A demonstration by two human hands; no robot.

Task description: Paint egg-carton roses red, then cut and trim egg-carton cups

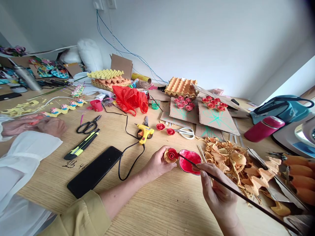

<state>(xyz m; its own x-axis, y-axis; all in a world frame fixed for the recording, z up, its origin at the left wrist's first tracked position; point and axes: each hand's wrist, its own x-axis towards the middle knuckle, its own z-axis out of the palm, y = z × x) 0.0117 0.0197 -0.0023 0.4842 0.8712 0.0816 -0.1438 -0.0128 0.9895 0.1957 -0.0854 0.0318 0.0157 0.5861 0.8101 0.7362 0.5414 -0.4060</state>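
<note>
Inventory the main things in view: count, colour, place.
dish: 1, red inside, front centre
flower: 1, red and tan, left of dish
brush: 1, dark, crossing dish
glue gun: 1, yellow, centre
loose roses: 2, red, beside glue gun
rose clusters: 2, red, on cardboard
phone: 1, black, front left
utility knife: 1, yellow-black, beyond phone
carton scraps: pile, tan, right
co-worker's hands: 2, white-sleeved, left edge
left hand: 1, khaki-sleeved, holding flower
right hand: 1, bare, holding brush

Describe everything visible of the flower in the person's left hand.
The flower is a rose of layered, curled petals that look like moulded paper pulp. Its centre is red; outer petals show tan-orange. It faces the camera, held by the left hand, just left of the red bowl. The dark brush appears to touch its right edge.
</note>
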